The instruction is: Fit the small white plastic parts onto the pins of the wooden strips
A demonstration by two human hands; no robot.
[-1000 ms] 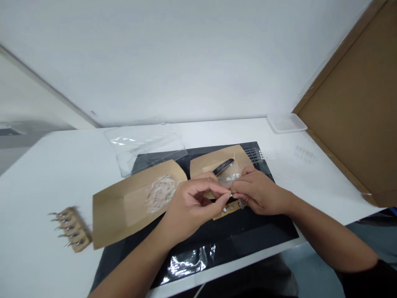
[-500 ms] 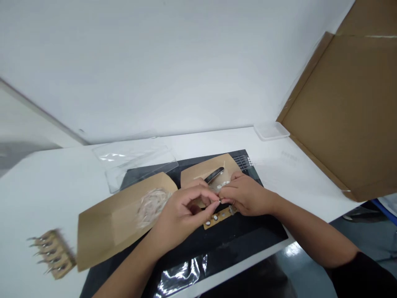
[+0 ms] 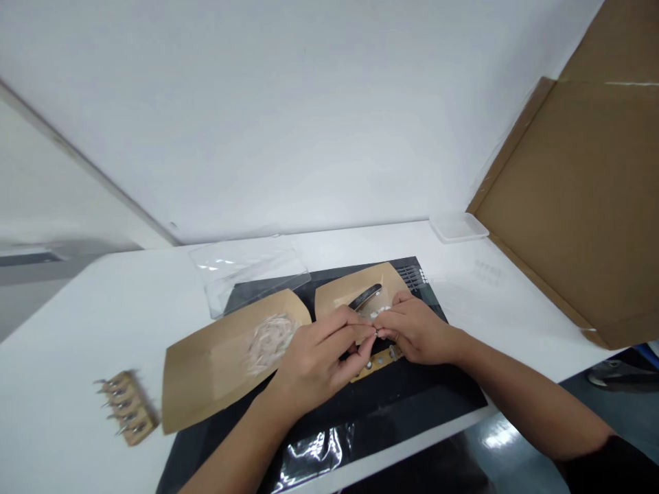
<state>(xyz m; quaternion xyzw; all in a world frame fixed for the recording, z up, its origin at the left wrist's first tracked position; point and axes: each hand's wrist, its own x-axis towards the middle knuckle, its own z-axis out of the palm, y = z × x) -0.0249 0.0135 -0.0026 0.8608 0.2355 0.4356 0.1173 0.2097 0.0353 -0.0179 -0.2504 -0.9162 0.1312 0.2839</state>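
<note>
Currently my feed shows the left hand [image 3: 320, 357] and right hand [image 3: 418, 331] pinching one tiny part [image 3: 376, 333] near the tan strip [image 3: 375, 366] on the black mat [image 3: 412, 401]; any print on the black tool [image 3: 366, 296] is too blurred for me to read. Since the last frame, the left fingers have curled further.

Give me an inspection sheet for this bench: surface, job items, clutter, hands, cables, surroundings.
Surface: white table, black mat on it, glare near the front.
Job's things: small piece, too small to identify; brown strip on the mat; left tray with clear thin pieces; right tray with dark slim tool and white bits.
Clutter: clear plastic panels, brown block with metal prongs, clear container.
Hands: left hand and right hand meet, pinching the small piece.
Cables: nothing seen.
Surroundings: white wall, cardboard panel at right.
</note>
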